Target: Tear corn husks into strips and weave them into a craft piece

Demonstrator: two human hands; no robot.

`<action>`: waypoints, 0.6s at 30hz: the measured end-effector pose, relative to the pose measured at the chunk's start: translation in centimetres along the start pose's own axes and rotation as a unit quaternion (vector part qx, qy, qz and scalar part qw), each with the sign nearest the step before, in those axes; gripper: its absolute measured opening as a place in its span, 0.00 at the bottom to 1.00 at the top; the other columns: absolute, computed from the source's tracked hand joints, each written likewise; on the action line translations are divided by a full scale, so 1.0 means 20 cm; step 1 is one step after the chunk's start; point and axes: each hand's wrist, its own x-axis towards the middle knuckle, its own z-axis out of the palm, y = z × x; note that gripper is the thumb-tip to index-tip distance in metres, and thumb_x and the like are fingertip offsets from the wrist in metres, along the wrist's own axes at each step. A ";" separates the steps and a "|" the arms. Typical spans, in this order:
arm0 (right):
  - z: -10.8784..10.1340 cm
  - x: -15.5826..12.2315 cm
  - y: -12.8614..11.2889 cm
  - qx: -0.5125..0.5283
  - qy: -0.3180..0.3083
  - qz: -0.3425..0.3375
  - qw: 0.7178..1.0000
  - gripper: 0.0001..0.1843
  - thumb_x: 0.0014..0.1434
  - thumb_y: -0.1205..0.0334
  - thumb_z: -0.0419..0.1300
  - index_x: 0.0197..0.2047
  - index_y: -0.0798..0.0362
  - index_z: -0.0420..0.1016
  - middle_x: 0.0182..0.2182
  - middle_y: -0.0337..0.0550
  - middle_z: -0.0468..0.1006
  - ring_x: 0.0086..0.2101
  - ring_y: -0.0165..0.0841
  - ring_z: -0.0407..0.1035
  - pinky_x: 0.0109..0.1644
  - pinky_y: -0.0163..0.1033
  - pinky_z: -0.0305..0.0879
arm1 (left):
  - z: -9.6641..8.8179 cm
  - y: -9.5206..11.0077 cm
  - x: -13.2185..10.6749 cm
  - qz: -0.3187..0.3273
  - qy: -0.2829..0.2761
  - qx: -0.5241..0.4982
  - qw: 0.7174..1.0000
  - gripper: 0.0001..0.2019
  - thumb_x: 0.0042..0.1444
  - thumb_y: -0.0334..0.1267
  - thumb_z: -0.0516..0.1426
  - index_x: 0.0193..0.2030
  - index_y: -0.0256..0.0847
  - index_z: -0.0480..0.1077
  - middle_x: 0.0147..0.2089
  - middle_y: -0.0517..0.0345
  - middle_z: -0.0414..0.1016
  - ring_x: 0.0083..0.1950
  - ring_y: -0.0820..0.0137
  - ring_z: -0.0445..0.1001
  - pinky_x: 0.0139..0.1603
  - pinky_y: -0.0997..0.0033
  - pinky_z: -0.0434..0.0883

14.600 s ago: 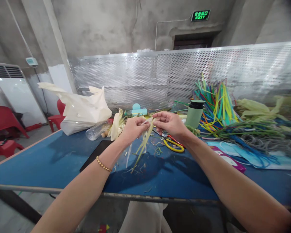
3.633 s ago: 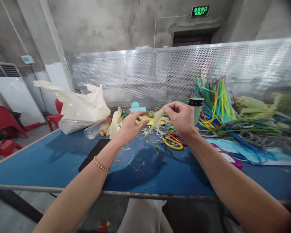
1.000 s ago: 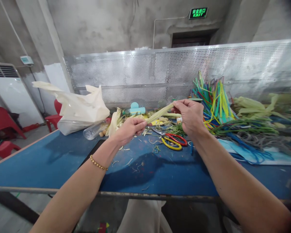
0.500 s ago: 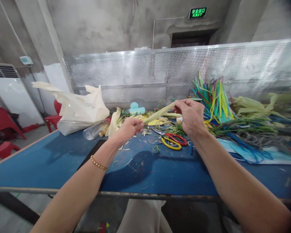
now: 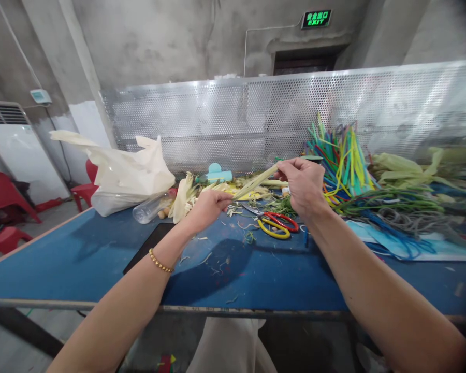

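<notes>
A pale green strip of corn husk (image 5: 255, 183) stretches between my two hands above the table. My left hand (image 5: 209, 207) pinches its lower end, and my right hand (image 5: 305, 184) pinches its upper end. The strip slants up toward the right. Below it lie scissors (image 5: 275, 225) with one red and one yellow handle, blades pointing to the back left. Husk scraps and green trimmings (image 5: 283, 205) are scattered around the blades. More pale husks (image 5: 183, 199) lie beyond my left hand.
A cream plastic bag (image 5: 132, 171) and a clear bottle (image 5: 149, 209) stand at the left. A dark flat tablet-like thing (image 5: 149, 243) lies near my left wrist. Colourful pipe cleaners (image 5: 349, 166), green stems (image 5: 399, 199) and blue masks (image 5: 396, 241) fill the right. A perforated metal screen (image 5: 217, 124) borders the back.
My left hand has slid slightly to the right along the husk strip, and my right hand has shifted slightly left. Both keep their pinch; the scissors stay in place.
</notes>
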 end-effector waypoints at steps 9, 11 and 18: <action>0.01 -0.02 0.02 -0.025 -0.019 -0.014 0.999 0.06 0.49 0.65 0.63 0.21 0.54 0.75 0.17 0.39 0.73 0.19 0.27 0.65 0.25 0.35 0.63 | 0.00 0.07 -0.01 0.039 0.005 0.165 0.985 0.14 0.55 0.28 0.49 0.27 0.36 0.75 0.31 0.51 0.76 0.32 0.71 0.68 0.39 0.70 0.63; 0.01 -0.02 0.03 -0.024 -0.019 -0.012 0.999 0.06 0.49 0.64 0.63 0.22 0.54 0.75 0.17 0.38 0.73 0.19 0.27 0.65 0.26 0.35 0.63 | 0.00 0.07 -0.01 0.025 0.010 0.140 0.990 0.14 0.54 0.28 0.49 0.25 0.36 0.73 0.30 0.52 0.76 0.31 0.72 0.68 0.37 0.70 0.63; 0.03 -0.02 0.06 -0.015 -0.010 0.017 1.000 0.05 0.47 0.65 0.63 0.22 0.56 0.74 0.17 0.38 0.72 0.19 0.25 0.64 0.26 0.33 0.63 | -0.02 0.05 0.00 -0.104 -0.051 -0.165 0.979 0.07 0.50 0.31 0.56 0.26 0.34 0.75 0.29 0.52 0.77 0.31 0.72 0.72 0.40 0.69 0.69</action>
